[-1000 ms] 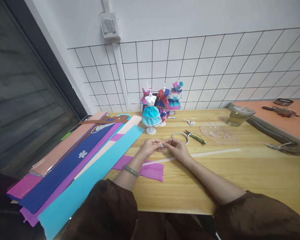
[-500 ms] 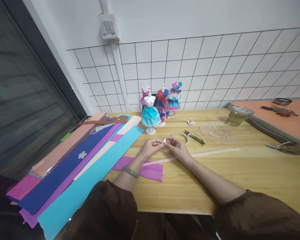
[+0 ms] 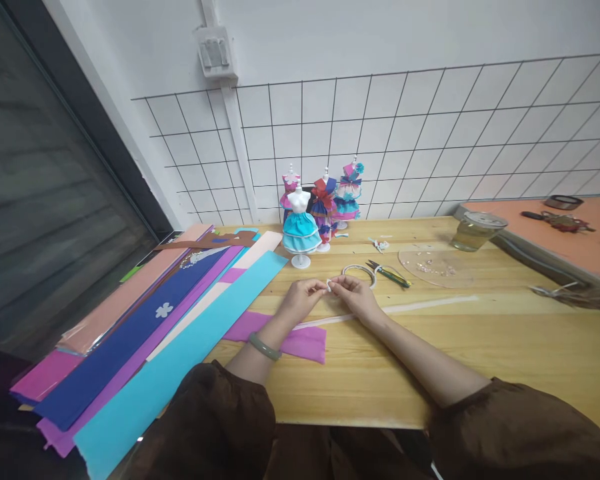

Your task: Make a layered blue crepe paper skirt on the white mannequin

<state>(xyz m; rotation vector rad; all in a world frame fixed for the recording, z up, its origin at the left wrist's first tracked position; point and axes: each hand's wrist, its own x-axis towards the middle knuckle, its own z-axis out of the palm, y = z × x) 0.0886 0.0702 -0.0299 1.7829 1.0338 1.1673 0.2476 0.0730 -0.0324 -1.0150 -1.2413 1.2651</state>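
Observation:
Between the fingertips of my left hand (image 3: 304,297) and my right hand (image 3: 353,294) is a small white strip (image 3: 329,285), which looks bent over. Both hands pinch it above the wooden table, and its material is too small to make out. Under my left wrist lies a piece of purple crepe paper (image 3: 300,343). A long, thin whitish strip (image 3: 427,305) runs beneath my right wrist. Just beyond the hands stands a white mini dress form (image 3: 299,202) wearing a two-tier turquoise skirt (image 3: 301,233) with white edging.
Several paper sheets, among them a turquoise one (image 3: 190,353), pile up at left. Behind stand dressed mini forms (image 3: 350,193). Green-handled snips (image 3: 393,276), a white tape ring (image 3: 371,279), a clear dish (image 3: 415,267) of small bits and a lidded cup (image 3: 475,235) lie to the right.
The small white strip stood upright between my fingers before; now it is bent over in a curl. My fingertips have shifted slightly around it. The things on the table stay put.

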